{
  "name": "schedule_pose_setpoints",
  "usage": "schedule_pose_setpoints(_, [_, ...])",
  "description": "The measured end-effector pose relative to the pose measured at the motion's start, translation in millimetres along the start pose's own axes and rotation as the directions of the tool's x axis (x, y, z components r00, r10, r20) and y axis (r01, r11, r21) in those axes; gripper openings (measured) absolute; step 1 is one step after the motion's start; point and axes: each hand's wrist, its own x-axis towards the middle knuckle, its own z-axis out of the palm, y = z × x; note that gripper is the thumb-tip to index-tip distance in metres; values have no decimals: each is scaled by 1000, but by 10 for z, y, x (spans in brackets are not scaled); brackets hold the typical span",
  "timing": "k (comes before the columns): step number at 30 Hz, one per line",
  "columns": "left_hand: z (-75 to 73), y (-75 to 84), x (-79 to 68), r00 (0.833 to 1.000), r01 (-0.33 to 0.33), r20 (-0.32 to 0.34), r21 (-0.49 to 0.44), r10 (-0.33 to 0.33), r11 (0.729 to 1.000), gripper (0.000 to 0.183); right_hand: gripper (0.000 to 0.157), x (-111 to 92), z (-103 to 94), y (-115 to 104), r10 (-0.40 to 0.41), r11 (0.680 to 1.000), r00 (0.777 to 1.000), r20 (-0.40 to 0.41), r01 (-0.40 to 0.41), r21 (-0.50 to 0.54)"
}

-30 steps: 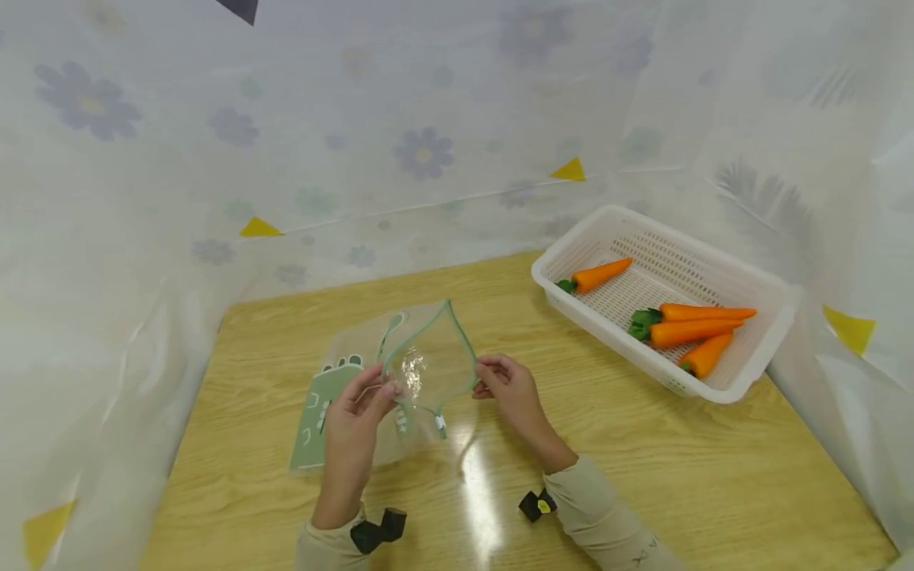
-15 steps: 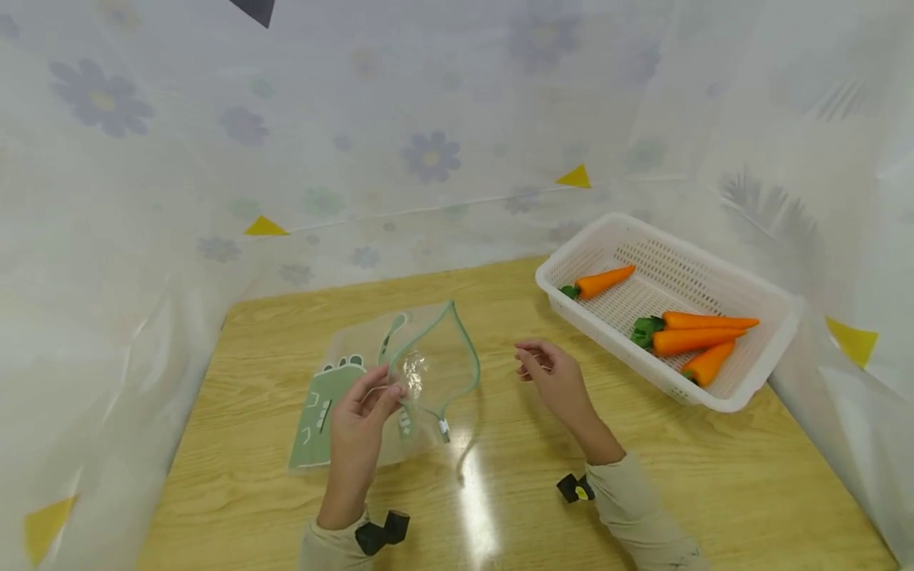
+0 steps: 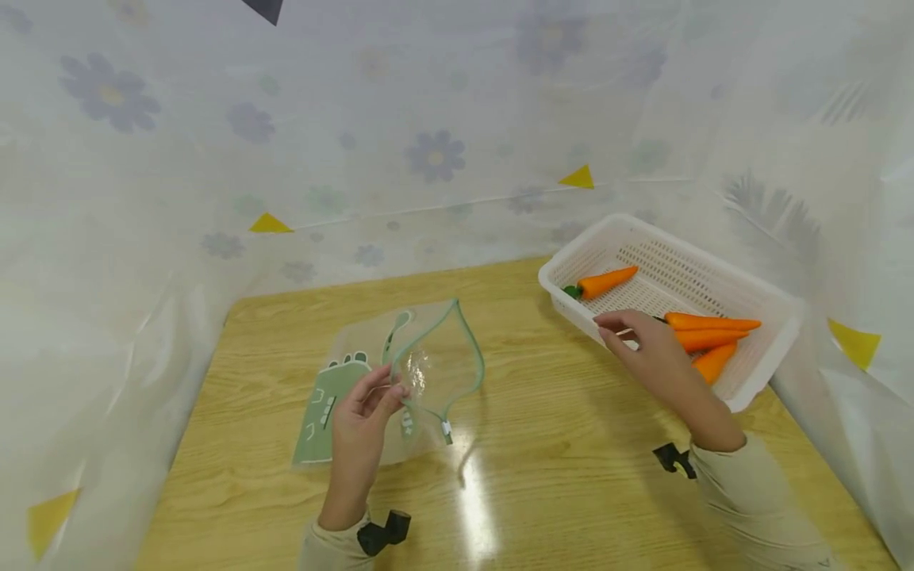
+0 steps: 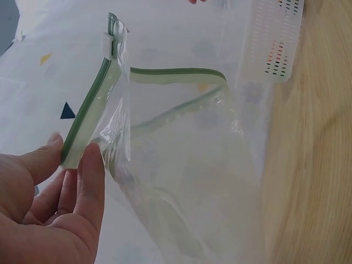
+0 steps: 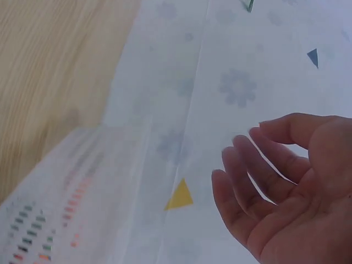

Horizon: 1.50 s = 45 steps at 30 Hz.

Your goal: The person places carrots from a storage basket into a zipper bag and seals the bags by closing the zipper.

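A clear zip bag with a green rim and a green cartoon print lies on the table, its mouth spread apart. My left hand pinches the near edge of that mouth between thumb and fingers. In the left wrist view, the white slider sits near one end of the green zip strip. My right hand hovers over the near side of the white basket, fingers loosely bent and holding nothing. Inside the basket are several carrots with green tops; the right hand partly covers some of them.
The wooden table carries the basket at the right back and the bag left of middle. A pale flowered plastic sheet rises behind the table and along both sides.
My right hand has let go of the bag's rim and moved right to the basket. The left hand keeps its pinch on the bag, whose mouth stays spread.
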Motion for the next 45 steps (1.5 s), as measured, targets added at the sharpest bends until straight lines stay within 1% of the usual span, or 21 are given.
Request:
schedule_pose_setpoints(2, [2, 8, -10, 1000, 0, -8, -5, 0, 1000, 33, 27, 20, -123, 99, 20, 1000, 998, 62, -18, -24])
schedule_pose_setpoints(4, [3, 19, -19, 1000, -2, -9, -7, 2, 1000, 33, 30, 46, -233, 211, 60, 998, 991, 122, -55, -43])
schedule_pose_setpoints(5, [2, 23, -22, 1000, -4, -9, -5, 4, 1000, 33, 30, 60, -282, 275, 67, 997, 987, 144, -60, -52])
schedule_pose_setpoints(8, [3, 40, -33, 1000, -10, -10, -14, 10, 1000, 33, 29, 103, -403, 480, 72, 994, 981, 182, -55, -98])
schedule_pose_setpoints(11, [-2, 46, -41, 1000, -8, -11, -23, 8, 1000, 33, 29, 135, -487, 653, 94, 987, 966, 239, -59, -150])
schedule_pose_setpoints(13, [-3, 49, -50, 1000, -5, -12, -29, 4, 1000, 33, 31, 144, -521, 742, 116, 978, 949, 293, -58, -199])
schedule_pose_setpoints(16, [-5, 52, -63, 1000, -2, -18, -28, 1, 1000, 33, 35, 141, -541, 852, 158, 970, 912, 379, -71, -234])
schedule_pose_setpoints(18, [0, 53, -68, 1000, -1, -22, -28, 1, 1000, 33, 36, 128, -544, 917, 171, 966, 895, 411, -70, -248])
schedule_pose_setpoints(20, [2, 53, -72, 1000, 0, -23, -26, 0, 1000, 33, 36, 115, -538, 975, 173, 964, 884, 434, -63, -257])
schedule_pose_setpoints(23, [7, 50, -77, 1000, -1, -19, -22, 0, 1000, 33, 37, 107, -514, 1062, 162, 960, 877, 452, -33, -279])
schedule_pose_setpoints(27, [14, 47, -86, 1000, -1, -14, -24, 1, 1000, 34, 39, 116, -473, 1165, 163, 960, 865, 475, -27, -279])
schedule_pose_setpoints(30, [20, 48, -97, 1000, -5, -2, -26, 5, 1000, 34, 40, 133, -438, 1241, 143, 955, 855, 498, 12, -295])
schedule_pose_setpoints(34, [20, 41, -97, 1000, -6, 8, -23, 6, 1000, 34, 40, 155, -380, 1325, 132, 931, 847, 514, 73, -358])
schedule_pose_setpoints(35, [21, 39, -95, 1000, -6, 7, -23, 6, 1000, 34, 39, 155, -369, 1335, 135, 927, 848, 512, 75, -368])
schedule_pose_setpoints(39, [26, 28, -85, 1000, -9, 12, -21, 10, 1000, 33, 40, 134, -320, 1361, 148, 914, 863, 483, 68, -401])
schedule_pose_setpoints(42, [32, 24, -82, 1000, -13, 13, -25, 14, 1000, 33, 41, 125, -294, 1368, 161, 900, 869, 468, 66, -431])
schedule_pose_setpoints(45, [42, 26, -81, 1000, -17, 10, -31, 18, 999, 32, 38, 116, -266, 1353, 165, 886, 874, 457, 73, -459])
